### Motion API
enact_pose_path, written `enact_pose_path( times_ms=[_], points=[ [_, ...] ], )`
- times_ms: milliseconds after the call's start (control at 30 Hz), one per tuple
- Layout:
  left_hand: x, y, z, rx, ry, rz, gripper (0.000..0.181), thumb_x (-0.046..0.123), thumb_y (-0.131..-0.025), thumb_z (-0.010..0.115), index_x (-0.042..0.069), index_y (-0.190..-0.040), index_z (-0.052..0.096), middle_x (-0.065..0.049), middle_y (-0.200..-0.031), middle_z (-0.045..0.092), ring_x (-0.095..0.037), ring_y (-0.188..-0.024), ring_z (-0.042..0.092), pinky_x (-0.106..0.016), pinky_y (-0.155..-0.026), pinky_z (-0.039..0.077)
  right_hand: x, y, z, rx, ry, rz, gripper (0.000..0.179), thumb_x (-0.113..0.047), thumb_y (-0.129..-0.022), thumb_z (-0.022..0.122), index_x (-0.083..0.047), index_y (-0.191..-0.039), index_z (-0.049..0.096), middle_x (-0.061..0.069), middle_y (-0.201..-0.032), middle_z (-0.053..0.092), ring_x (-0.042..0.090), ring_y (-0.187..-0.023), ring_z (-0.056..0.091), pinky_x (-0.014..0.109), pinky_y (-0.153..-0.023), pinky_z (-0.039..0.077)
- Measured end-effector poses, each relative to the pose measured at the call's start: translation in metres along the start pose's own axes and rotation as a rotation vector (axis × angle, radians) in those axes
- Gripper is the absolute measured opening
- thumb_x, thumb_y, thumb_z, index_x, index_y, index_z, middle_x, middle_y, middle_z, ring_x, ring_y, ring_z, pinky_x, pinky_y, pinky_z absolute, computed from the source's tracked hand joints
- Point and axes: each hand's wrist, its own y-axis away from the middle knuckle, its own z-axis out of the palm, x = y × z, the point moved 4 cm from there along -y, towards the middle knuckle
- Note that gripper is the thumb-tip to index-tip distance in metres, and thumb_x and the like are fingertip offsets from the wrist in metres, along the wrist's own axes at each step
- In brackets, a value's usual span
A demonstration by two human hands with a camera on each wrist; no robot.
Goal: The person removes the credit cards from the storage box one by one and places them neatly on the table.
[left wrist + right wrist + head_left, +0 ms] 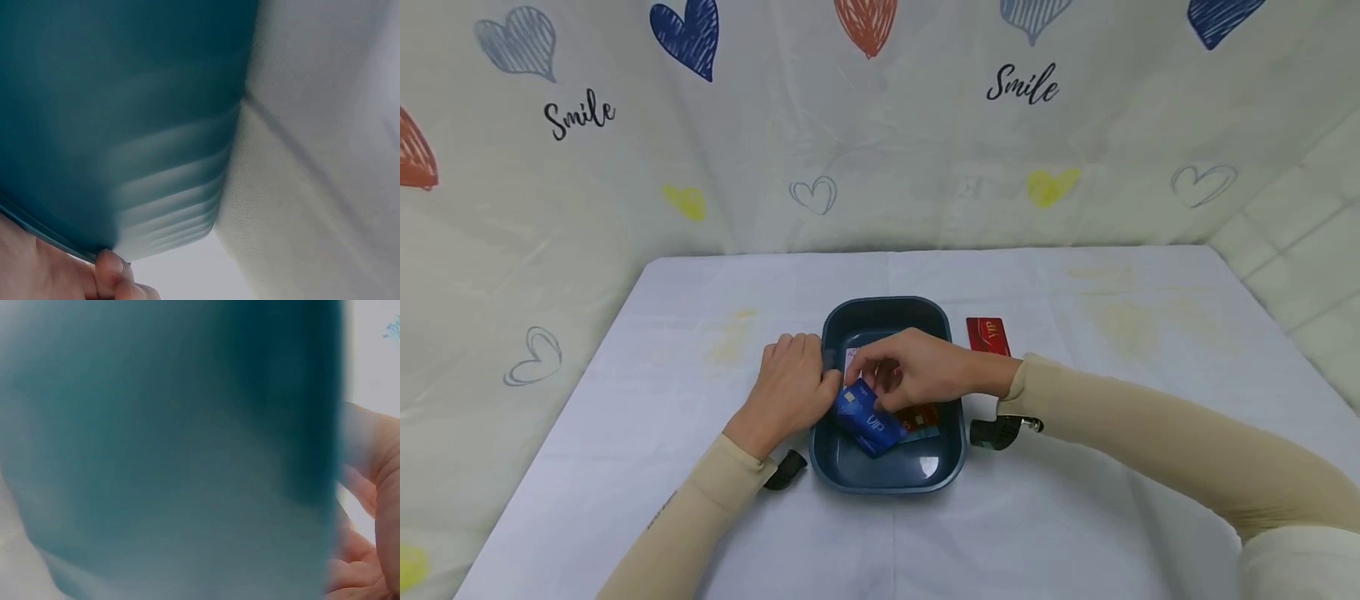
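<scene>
A dark blue-green plastic basin [887,489] stands on the table with several cards inside. My left hand [793,383] grips its left rim; in the left wrist view its fingertips [111,265] show at the rim. Reaching in from the right, my right hand [921,367] pinches a blue VIP card [874,427] between thumb and fingers. Beneath that card lies a reddish-brown card [919,417], partly covered. A pale card [851,357] shows by the basin's left wall. In the right wrist view the basin's blurred outer wall hides most of this hand.
A red VIP card [987,335] lies on the white-covered table [1075,517] just right of the basin, partly behind my right wrist. Black wrist cameras sit close to the basin on both sides. A cloth printed with hearts [910,142] hangs behind the table.
</scene>
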Motion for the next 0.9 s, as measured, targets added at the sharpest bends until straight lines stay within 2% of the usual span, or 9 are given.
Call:
enact_pose_path(
  times_ms=[233, 567, 733, 900],
  points=[
    [0.001, -0.002, 0.000, -0.025, -0.014, -0.014, 0.024, 0.028, -0.096, 0.054, 0.005, -0.089, 0.054, -0.008, -0.081, 0.049, -0.027, -0.082, 0.042, -0.041, -0.079, 0.033, 0.000, 0.011, -0.007, 0.041, 0.004, 0.033, 0.035, -0.013, -0.088, 0.076, -0.020, -0.122, 0.071, -0.002, -0.104, 0.071, 0.014, -0.095, 0.065, 0.025, -0.085, 0.060],
    [0.001, 0.000, 0.001, -0.025, 0.016, -0.031, 0.022, 0.025, -0.094, 0.052, 0.004, -0.090, 0.053, -0.009, -0.082, 0.050, -0.028, -0.084, 0.043, -0.042, -0.082, 0.034, 0.002, 0.025, -0.017, 0.096, -0.017, 0.058, 0.037, -0.016, -0.087, 0.077, -0.022, -0.123, 0.071, -0.003, -0.099, 0.069, 0.015, -0.093, 0.064, 0.030, -0.083, 0.060],
    [0.001, -0.001, 0.001, -0.032, 0.018, -0.042, 0.023, 0.026, -0.096, 0.053, 0.004, -0.091, 0.053, -0.009, -0.083, 0.050, -0.029, -0.087, 0.044, -0.046, -0.088, 0.037, 0.003, 0.029, -0.024, 0.144, -0.061, 0.060, 0.041, -0.013, -0.086, 0.079, -0.019, -0.125, 0.068, -0.001, -0.101, 0.069, 0.017, -0.093, 0.065, 0.033, -0.084, 0.061],
    [0.001, -0.001, 0.002, -0.030, 0.017, -0.035, 0.022, 0.026, -0.095, 0.053, 0.005, -0.088, 0.052, -0.008, -0.081, 0.049, -0.028, -0.084, 0.043, -0.046, -0.086, 0.037, 0.004, 0.034, -0.030, 0.192, -0.117, 0.077, 0.043, -0.011, -0.086, 0.080, -0.015, -0.126, 0.066, 0.002, -0.107, 0.071, 0.019, -0.093, 0.067, 0.030, -0.082, 0.061]
  ],
)
